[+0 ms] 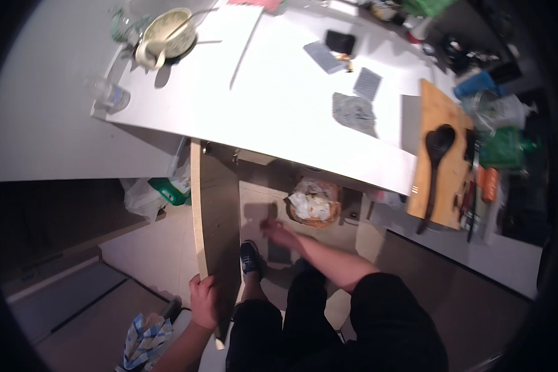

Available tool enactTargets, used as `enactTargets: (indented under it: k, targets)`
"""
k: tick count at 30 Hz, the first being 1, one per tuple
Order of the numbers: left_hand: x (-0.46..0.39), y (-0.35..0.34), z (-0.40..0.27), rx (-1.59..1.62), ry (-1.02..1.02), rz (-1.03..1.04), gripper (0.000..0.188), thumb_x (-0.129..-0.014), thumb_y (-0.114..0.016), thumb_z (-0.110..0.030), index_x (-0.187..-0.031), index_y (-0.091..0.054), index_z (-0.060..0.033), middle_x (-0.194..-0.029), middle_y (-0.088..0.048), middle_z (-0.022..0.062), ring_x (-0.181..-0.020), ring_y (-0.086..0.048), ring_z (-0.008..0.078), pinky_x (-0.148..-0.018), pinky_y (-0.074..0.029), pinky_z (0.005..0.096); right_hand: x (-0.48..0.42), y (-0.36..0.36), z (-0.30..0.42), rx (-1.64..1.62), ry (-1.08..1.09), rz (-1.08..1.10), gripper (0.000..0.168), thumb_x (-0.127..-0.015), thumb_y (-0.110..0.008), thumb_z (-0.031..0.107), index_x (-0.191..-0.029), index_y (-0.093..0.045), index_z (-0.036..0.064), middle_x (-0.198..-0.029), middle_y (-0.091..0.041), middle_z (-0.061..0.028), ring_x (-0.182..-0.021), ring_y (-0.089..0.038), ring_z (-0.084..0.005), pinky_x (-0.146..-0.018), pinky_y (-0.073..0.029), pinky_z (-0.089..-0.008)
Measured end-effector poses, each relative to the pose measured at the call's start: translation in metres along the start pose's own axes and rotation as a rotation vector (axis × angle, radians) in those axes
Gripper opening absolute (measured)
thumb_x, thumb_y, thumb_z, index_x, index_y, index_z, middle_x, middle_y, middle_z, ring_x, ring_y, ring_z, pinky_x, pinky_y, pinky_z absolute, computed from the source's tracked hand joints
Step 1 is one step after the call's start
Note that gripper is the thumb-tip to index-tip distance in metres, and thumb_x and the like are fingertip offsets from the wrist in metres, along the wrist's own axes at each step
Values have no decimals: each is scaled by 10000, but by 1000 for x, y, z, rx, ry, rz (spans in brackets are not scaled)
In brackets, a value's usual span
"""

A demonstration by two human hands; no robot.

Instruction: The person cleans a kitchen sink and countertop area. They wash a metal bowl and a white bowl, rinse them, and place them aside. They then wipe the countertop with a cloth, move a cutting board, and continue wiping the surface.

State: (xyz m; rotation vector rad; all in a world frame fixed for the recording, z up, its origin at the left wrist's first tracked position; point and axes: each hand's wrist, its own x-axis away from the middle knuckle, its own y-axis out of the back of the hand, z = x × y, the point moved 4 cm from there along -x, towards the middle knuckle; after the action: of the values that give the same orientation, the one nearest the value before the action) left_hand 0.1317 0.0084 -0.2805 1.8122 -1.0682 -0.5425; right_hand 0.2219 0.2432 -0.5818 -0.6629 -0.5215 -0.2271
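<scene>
My left hand [203, 300] grips the free edge of a cabinet door [218, 223], which stands swung out from under the white countertop [181, 102]. The fingers wrap over the pale edge of the panel. My right hand [279, 233] is stretched low into the space beside the door, blurred, with its fingers apart and nothing visible in it. Just beyond it to the right, a round basket-like bin [337, 211] sits on the floor. A crumpled white plastic bag [314, 202] lines the bin, and its contents are unclear.
On the counter are a grey cloth [353, 111], a patterned bowl [181, 39] and a clear plastic bottle [116, 96]. A black ladle [439, 144] lies on a wooden cutting board [421, 197] at the right. A green plastic jug [172, 190] stands left of the door.
</scene>
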Motion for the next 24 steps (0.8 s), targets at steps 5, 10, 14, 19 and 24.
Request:
enactTargets:
  k: [5, 10, 14, 19, 24]
  targets:
    - [-12, -47, -79, 177, 134, -19, 420, -808, -689, -75, -1224, -636, -61, -1414, -497, 156, -1291, -431, 468, -1120, -395, 558, 220, -104, 17, 696, 25, 20, 368, -1002, -657, 216, -1278, -623, -26, -1193, -682, -196, -1134, -659, -335, -973, -529, -446]
    - [-48, -66, -165, 392, 42, 129, 568, -843, -712, -127, -1378, -551, -29, -1538, -429, 181, -1404, -374, 506, -1178, -368, 572, 329, -94, 41, 1555, 482, -60, 371, -952, -603, 137, -1288, -621, -19, -1204, -681, -219, -1140, -656, -405, -1016, -517, -482]
    - [-77, -50, -219, 295, -265, 297, 554, -866, -732, -137, -1382, -560, -30, -1521, -444, 220, -1349, -486, 473, -1138, -446, 493, 368, -13, 99, 998, 85, -629, 394, -918, -551, 69, -1306, -610, 31, -1228, -657, -249, -1136, -643, -436, -1038, -509, -514]
    - [-98, -29, -208, 207, -293, 516, 464, -894, -721, -146, -1326, -606, -21, -1383, -573, 221, -1298, -553, 423, -1121, -462, 454, 418, 42, 187, 1281, 123, -919, 331, -923, -579, 74, -1249, -626, 39, -1171, -646, -241, -1117, -650, -414, -975, -532, -531]
    - [-53, 75, -196, 118, -151, 419, 386, -917, -670, -177, -1274, -647, -32, -1297, -633, 206, -1253, -589, 401, -1098, -473, 443, 461, 54, 250, 1341, 216, -951, 159, -930, -618, 108, -1077, -650, 56, -1101, -646, -192, -1042, -661, -408, -885, -561, -519]
